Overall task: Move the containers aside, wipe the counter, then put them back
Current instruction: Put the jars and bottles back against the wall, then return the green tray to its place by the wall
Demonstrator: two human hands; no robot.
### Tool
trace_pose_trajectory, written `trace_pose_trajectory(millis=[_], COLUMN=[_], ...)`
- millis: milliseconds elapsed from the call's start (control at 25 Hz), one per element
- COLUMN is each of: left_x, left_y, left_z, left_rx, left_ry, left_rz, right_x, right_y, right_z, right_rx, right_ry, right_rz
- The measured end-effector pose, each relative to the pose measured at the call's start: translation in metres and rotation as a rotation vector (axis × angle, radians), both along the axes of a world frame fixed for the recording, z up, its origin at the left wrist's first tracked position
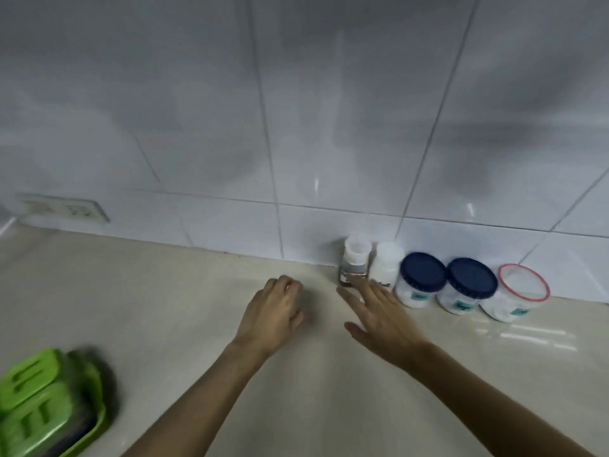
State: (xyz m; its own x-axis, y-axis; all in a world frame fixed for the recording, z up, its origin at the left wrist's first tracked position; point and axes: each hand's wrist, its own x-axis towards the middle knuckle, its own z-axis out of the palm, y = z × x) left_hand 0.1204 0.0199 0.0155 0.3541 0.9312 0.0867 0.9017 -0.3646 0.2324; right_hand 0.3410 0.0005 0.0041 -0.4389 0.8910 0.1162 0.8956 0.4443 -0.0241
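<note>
Several containers stand in a row against the tiled wall on the beige counter (164,291): a small clear-capped bottle (355,258), a white bottle (386,262), two white jars with dark blue lids (421,279) (469,285), and a tub with a red-rimmed clear lid (519,293). My right hand (379,311) is flat with fingers spread, its fingertips touching the base of the clear-capped bottle. My left hand (275,313) hovers left of it with fingers curled and holds nothing that I can see.
A green plastic dish rack or holder (49,400) sits at the counter's near left. A wall socket (66,209) is set low in the tiles at the far left. White glossy tiles rise behind the counter.
</note>
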Motion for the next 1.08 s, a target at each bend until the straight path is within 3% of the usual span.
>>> trace_pose_trajectory(millis=[160,280,400,520,600,760,800,1080], left_x=[-0.111,-0.2,-0.271,-0.319,-0.327,-0.323,-0.323,-0.295], left_y=[-0.072,-0.124,-0.173,-0.214,-0.232,-0.24,-0.24,-0.203], left_z=[-0.003,-0.007,-0.011,-0.026,-0.035,-0.047,-0.05,-0.047], left_rx=[-0.084,0.046,0.057,0.053,0.041,-0.098,-0.11,-0.155], left_ry=[0.056,0.099,0.07,-0.118,-0.332,-1.035,-1.124,-1.155], left_rz=[0.146,0.331,0.588,0.822,0.944,1.195,1.221,1.043], right_x=[-0.093,-0.18,-0.256,-0.329,-0.366,-0.401,-0.403,-0.335], right_y=[-0.026,-0.039,-0.051,-0.061,-0.067,-0.069,-0.067,-0.055], right_z=[-0.008,-0.003,-0.002,-0.01,-0.025,-0.037,-0.035,-0.028], right_rx=[-0.146,-0.314,-0.398,-0.661,-0.782,-0.895,-0.947,-1.009], right_ry=[-0.044,0.064,0.176,0.32,0.448,0.754,0.812,1.075], right_rz=[0.235,0.297,0.371,0.428,0.352,-0.006,-0.077,-0.24])
